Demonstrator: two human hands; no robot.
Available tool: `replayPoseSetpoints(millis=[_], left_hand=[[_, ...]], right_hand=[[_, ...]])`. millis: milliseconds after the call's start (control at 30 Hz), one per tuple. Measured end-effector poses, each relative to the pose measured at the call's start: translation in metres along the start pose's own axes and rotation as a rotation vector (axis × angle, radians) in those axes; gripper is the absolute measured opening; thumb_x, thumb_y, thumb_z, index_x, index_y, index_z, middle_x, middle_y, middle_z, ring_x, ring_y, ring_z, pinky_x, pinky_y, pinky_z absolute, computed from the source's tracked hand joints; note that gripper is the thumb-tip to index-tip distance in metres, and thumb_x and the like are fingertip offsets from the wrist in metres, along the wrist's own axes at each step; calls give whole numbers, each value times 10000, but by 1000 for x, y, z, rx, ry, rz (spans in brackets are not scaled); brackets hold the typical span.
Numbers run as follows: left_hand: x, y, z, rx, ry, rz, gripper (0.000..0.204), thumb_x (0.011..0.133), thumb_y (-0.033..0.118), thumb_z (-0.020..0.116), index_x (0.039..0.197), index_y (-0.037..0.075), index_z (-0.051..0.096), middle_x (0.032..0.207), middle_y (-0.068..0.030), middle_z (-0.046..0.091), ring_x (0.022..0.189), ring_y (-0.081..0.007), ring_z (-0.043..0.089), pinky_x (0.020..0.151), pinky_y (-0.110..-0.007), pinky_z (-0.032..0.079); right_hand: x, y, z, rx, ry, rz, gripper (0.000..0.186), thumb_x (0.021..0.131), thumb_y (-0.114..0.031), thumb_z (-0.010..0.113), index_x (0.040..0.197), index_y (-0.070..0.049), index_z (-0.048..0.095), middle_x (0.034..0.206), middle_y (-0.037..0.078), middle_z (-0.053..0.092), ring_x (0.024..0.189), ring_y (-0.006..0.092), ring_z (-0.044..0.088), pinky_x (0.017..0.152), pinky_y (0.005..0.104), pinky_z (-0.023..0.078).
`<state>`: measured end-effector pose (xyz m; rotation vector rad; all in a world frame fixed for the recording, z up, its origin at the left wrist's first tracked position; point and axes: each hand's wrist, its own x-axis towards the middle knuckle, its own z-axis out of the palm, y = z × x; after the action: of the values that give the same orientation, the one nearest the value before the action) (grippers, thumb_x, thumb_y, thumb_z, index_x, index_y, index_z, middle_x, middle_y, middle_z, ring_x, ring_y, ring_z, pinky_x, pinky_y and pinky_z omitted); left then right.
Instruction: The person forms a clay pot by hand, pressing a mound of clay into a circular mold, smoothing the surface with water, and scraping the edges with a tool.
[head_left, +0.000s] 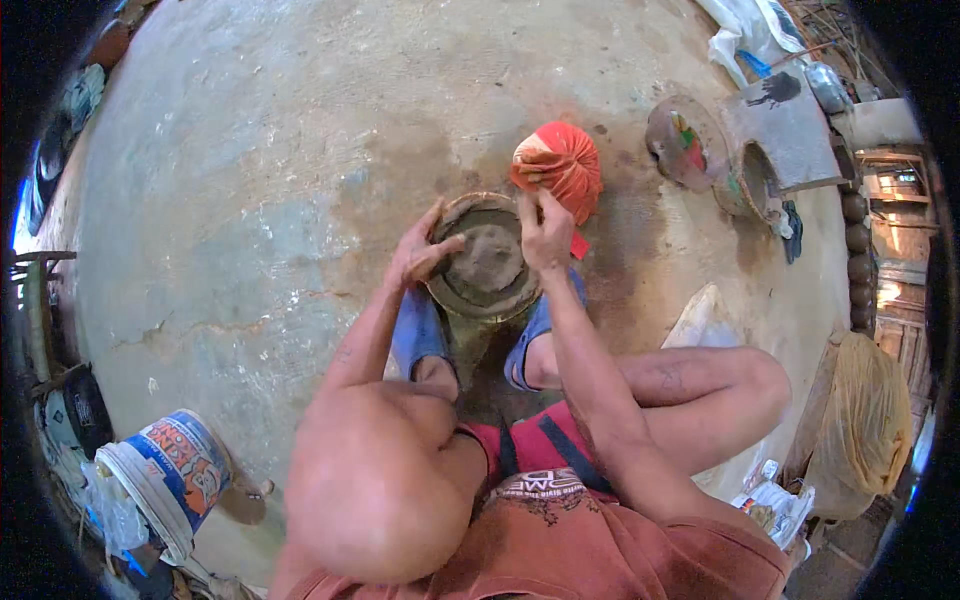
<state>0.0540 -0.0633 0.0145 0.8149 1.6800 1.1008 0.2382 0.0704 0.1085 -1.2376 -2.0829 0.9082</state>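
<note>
A round shallow bowl [487, 300] lined with wet grey clay [485, 262] sits on the floor between my blue-sandalled feet. My left hand [422, 250] grips its left side, fingers outside the rim and thumb reaching over the clay. My right hand [543, 230] is at the right rim, fingers bent and drawn together; whether they hold anything I cannot make out. Just beyond that hand lies a red-orange cloth bundle [565, 160], gathered into a rounded lump, partly behind my fingers.
On the right are a stained round dish [670, 140], a tub [752, 180], a flat slab [775, 130], white sheets [695, 325] and a yellowish sack [860, 420]. A labelled bucket [170, 470] stands lower left. The stained concrete floor [250, 150] surrounds the bowl.
</note>
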Motion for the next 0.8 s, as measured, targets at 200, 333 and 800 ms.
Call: replayPoseSetpoints(millis=[200, 333, 800], left_hand=[[-9, -34, 13, -48, 142, 99, 586, 1110, 320, 499, 1606, 28, 389, 1628, -186, 447, 1520, -283, 403, 1245, -369, 308], [-9, -39, 16, 29, 110, 116, 555, 1128, 325, 461, 1589, 20, 401, 1625, -189, 437, 1534, -293, 378, 1254, -373, 296], [-1, -20, -19, -174, -104, -38, 736, 1136, 565, 261, 1585, 9, 433, 1613, -176, 470, 1525, -268, 390, 1265, -377, 264]], right_hand=[[3, 35, 107, 560, 97, -162, 493, 1124, -375, 502, 766, -41, 566, 648, 4, 450, 597, 105, 437, 556, 305, 346], [-9, 82, 129, 998, -133, 136, 438, 1129, -360, 502, 855, -37, 614, 750, -21, 517, 642, 80, 467, 569, 252, 354], [-44, -6, 123, 713, -176, -216, 542, 1106, -365, 488, 717, 10, 450, 621, 119, 381, 561, 190, 422, 563, 385, 346]])
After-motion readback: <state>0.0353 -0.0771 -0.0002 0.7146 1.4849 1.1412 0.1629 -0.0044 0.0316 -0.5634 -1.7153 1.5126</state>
